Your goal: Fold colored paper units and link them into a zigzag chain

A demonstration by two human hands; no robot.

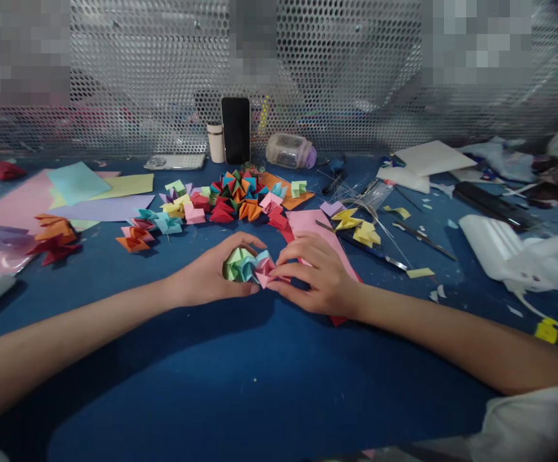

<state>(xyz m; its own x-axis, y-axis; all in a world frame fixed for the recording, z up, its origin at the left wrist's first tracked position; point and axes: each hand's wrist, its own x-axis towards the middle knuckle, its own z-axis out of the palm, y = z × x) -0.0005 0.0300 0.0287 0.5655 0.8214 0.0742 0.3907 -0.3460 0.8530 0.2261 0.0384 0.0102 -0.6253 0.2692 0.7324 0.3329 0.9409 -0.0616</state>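
Note:
My left hand [211,274] curls around a small cluster of folded paper pieces [241,264] in green and light blue, held just above the blue table [240,385]. My right hand [318,274] pinches a pink folded piece [265,271] against that cluster. Both hands meet at the table's middle. Under my right hand lies a pink paper sheet [313,226] on a red one. Behind the hands sits a pile of many-coloured folded paper units [233,192].
Coloured paper sheets [81,192] and orange and red folded units [55,236] lie at the left. A phone [235,130], a white cup [216,142] and a clear jar [289,151] stand by the perforated metal wall. Scissors [375,251], thin wires, yellow folded pieces [358,228] and a white glue gun [510,253] lie at the right.

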